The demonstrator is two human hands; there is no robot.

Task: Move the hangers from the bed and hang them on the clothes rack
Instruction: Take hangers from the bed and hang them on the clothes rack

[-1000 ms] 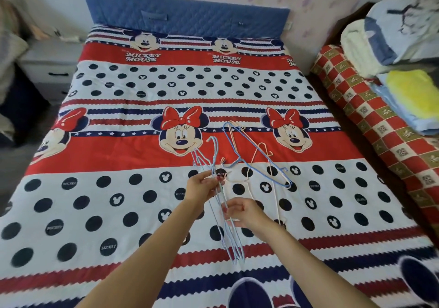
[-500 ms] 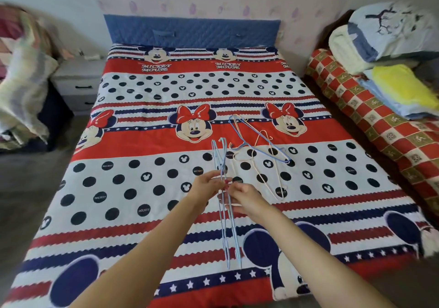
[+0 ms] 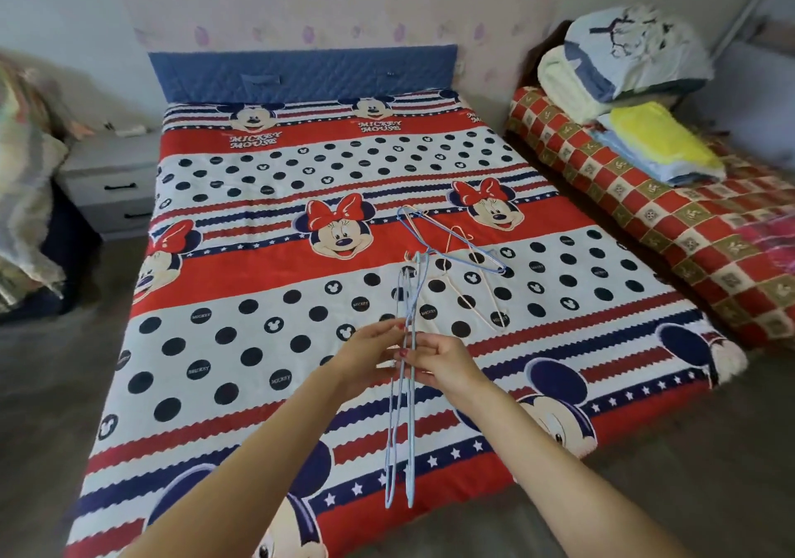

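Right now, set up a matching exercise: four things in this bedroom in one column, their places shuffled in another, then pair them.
1. held blue hangers
2. loose hangers
3. yellow folded cloth
4. nightstand

A. left of the bed
B. lying on the bed
C. between the left hand and right hand
D. on the checkered side bed

Pairs: 1-C, 2-B, 3-D, 4-A

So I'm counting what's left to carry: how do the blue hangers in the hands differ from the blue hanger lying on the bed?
The held blue hangers are a bunch lifted off the bed, seen edge-on, pinched by the left hand and right hand. The lying blue hanger rests flat and untouched on the quilt, its triangle open to view, overlapping pale hangers. Both are thin and light blue.
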